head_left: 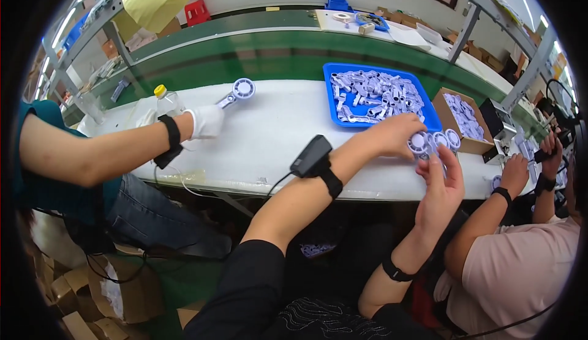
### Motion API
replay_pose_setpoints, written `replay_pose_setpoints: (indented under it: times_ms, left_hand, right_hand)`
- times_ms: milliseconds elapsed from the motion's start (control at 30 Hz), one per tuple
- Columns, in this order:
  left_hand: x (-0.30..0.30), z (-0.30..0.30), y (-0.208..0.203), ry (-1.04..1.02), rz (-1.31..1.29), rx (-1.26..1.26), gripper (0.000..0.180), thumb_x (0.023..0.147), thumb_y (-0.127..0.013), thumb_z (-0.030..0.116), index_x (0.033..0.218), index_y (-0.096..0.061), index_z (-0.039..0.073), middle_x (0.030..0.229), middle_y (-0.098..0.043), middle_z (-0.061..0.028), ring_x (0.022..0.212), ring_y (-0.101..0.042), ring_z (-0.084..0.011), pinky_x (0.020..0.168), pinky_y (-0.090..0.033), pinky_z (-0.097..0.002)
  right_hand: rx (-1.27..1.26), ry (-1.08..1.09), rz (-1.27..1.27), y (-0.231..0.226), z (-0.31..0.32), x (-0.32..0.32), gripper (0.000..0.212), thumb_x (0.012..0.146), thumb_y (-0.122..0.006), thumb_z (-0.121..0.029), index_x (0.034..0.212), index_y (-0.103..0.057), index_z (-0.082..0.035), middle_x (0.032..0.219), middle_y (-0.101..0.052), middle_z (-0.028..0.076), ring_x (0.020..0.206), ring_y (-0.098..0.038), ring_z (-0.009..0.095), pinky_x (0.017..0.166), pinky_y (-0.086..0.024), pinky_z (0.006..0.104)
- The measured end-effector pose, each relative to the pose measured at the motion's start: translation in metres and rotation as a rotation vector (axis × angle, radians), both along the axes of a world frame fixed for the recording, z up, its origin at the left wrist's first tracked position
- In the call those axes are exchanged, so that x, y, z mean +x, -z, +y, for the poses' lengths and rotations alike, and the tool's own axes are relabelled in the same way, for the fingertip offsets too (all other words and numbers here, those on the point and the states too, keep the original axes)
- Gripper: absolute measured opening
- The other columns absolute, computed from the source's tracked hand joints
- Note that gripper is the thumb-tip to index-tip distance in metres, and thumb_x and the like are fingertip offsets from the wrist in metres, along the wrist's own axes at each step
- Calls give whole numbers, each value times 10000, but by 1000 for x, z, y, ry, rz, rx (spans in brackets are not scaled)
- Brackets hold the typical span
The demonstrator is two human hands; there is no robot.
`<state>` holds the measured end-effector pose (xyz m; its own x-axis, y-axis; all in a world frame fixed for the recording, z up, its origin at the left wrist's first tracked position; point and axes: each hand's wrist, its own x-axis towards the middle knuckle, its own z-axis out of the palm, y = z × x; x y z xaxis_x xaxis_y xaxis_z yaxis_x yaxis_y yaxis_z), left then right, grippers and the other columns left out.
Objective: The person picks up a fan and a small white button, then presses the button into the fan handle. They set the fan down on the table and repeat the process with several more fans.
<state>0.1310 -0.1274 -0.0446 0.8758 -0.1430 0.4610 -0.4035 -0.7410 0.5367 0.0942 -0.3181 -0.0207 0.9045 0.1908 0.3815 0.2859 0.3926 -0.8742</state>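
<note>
At the right of the table my left hand closes its fingers round a pale purple handheld fan with a round grille. Two more round fan heads sit close beside it, just above the fingers of my right hand. That hand is raised with its fingers curled up against the fans; its grip is partly hidden. Behind my left hand stands a blue tray heaped with pale purple plastic handle parts.
A cardboard box of similar parts stands right of the tray. At left, a co-worker's white-gloved hand holds another fan near a yellow-capped bottle. A co-worker's hands work at right. A green conveyor runs behind.
</note>
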Motion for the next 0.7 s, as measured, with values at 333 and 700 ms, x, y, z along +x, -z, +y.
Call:
replay_pose_setpoints:
  times_ms: [333, 700]
  left_hand:
    - [-195, 66, -29, -421, 116, -128, 675, 731, -979, 311, 1274, -728, 0, 1259, -697, -163, 1160, -703, -332, 1027, -574, -408]
    - [-230, 71, -19, -374, -133, 12, 402, 874, -863, 201, 1224, -770, 28, 1271, -742, -139, 1237, -689, -330, 1036, -559, -423]
  right_hand:
    - [-277, -80, -436, 38, 38, -19, 151, 950, -756, 92, 1097, -775, 63, 1206, -735, 111, 965, -759, 198, 854, -602, 294]
    - [-334, -287, -973, 50, 74, -36, 203, 806, -709, 117, 973, -797, 40, 1070, -787, 175, 1016, -788, 308, 883, -629, 372]
